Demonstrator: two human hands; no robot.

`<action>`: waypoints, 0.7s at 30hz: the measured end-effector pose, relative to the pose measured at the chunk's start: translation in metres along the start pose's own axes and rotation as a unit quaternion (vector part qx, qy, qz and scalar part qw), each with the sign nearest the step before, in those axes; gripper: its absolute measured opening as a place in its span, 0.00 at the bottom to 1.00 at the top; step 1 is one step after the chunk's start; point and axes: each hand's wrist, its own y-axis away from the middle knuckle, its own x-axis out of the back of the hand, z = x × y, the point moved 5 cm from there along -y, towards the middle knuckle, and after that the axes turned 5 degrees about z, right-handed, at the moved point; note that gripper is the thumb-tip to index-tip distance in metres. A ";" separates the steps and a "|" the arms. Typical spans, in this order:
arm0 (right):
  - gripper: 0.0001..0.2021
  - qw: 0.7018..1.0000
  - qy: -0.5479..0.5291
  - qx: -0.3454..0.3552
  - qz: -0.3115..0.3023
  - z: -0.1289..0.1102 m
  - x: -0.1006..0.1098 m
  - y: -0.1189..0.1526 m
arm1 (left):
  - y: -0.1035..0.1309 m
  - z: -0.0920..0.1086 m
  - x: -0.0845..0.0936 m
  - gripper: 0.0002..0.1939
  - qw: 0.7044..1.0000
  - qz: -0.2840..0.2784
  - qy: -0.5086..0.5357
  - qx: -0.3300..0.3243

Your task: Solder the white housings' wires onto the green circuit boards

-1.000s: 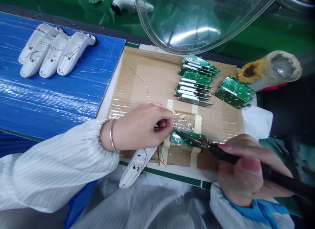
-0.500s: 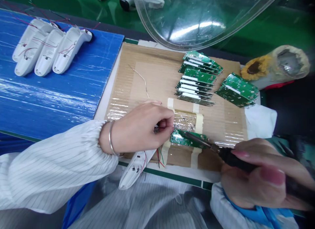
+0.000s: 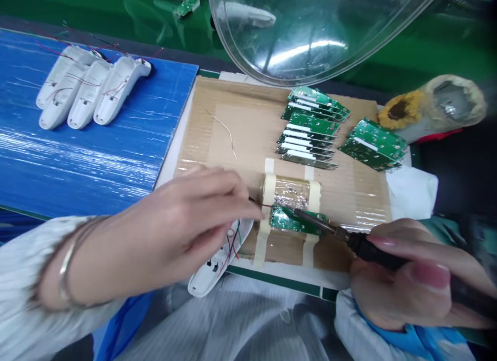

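My left hand (image 3: 182, 226), blurred by motion, is left of the small green circuit board (image 3: 297, 219), fingers loosely stretched and thumb apart. No held thing shows in it. A thin dark-red wire runs from the board's left end towards these fingertips. Below the hand lies a white plastic housing half (image 3: 212, 270) with red, black and green wires, partly covered by the hand. My right hand (image 3: 407, 278) is closed around the black handle of a soldering iron (image 3: 365, 248). The iron's tip rests at the upper left part of the board, over the taped pad (image 3: 292, 192).
Several green boards (image 3: 306, 135) stand in rows on the cardboard (image 3: 240, 112), with more boards (image 3: 375, 143) to the right. A piece of solder wire (image 3: 227, 127) lies left. Several white housings (image 3: 112, 91) lie on the blue sheet (image 3: 116, 159). A clear round lens (image 3: 310, 34) overhangs the back.
My left hand has drawn back to the left from the board, its pinch loosened. The wire at the board's left end now shows. My right hand holds the iron in nearly the same place.
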 end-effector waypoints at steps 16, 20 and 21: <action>0.09 0.993 -0.010 0.008 0.116 0.005 -0.005 0.009 | -0.003 0.032 -0.046 0.07 0.948 -0.076 -0.304 -0.054; 0.13 0.996 0.025 -0.075 0.046 0.012 -0.006 0.007 | 0.001 0.004 -0.042 0.07 0.973 0.100 -0.205 -0.026; 0.14 0.995 0.025 -0.090 0.045 0.013 -0.005 0.006 | 0.003 0.000 -0.043 0.07 0.973 0.150 -0.176 -0.028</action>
